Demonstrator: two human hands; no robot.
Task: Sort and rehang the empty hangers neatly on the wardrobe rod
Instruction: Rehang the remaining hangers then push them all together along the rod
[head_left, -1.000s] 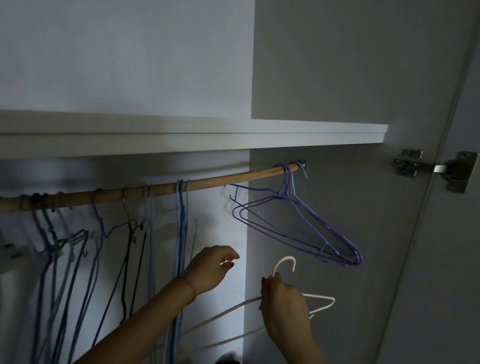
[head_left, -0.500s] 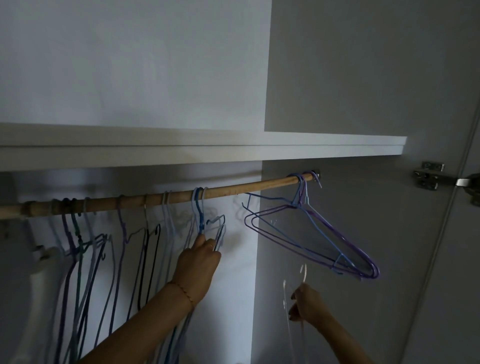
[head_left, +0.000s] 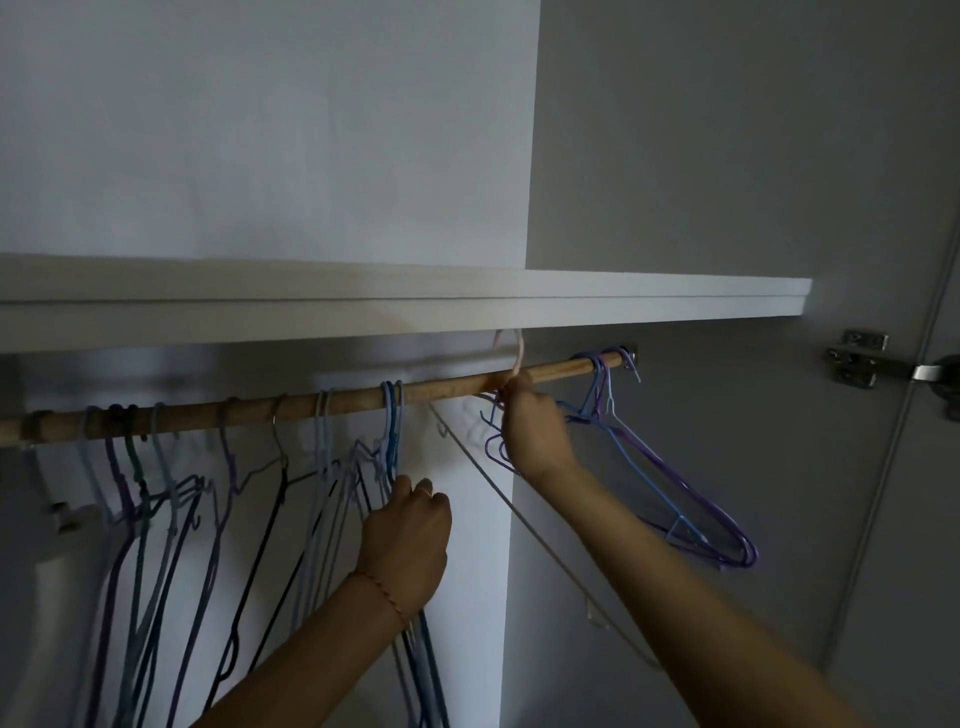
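Right hand (head_left: 535, 431) w/ fingers pinched on neck of white hanger (head_left: 519, 512), its hook just above fingertips, level w/ rod (head_left: 457, 387) top, not yet seated. Left hand (head_left: 408, 540), fingers curled round blue hangers (head_left: 390, 431), holds them aside. Tip: lift hook over rod, lower till it seats, keep gap betw. left fingers & purple hangers (head_left: 691, 499).

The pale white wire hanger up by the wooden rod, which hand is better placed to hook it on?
Right. The right hand grips the pale white wire hanger at its neck, hook raised above the wooden rod. The left hand is lower, among the blue wire hangers.
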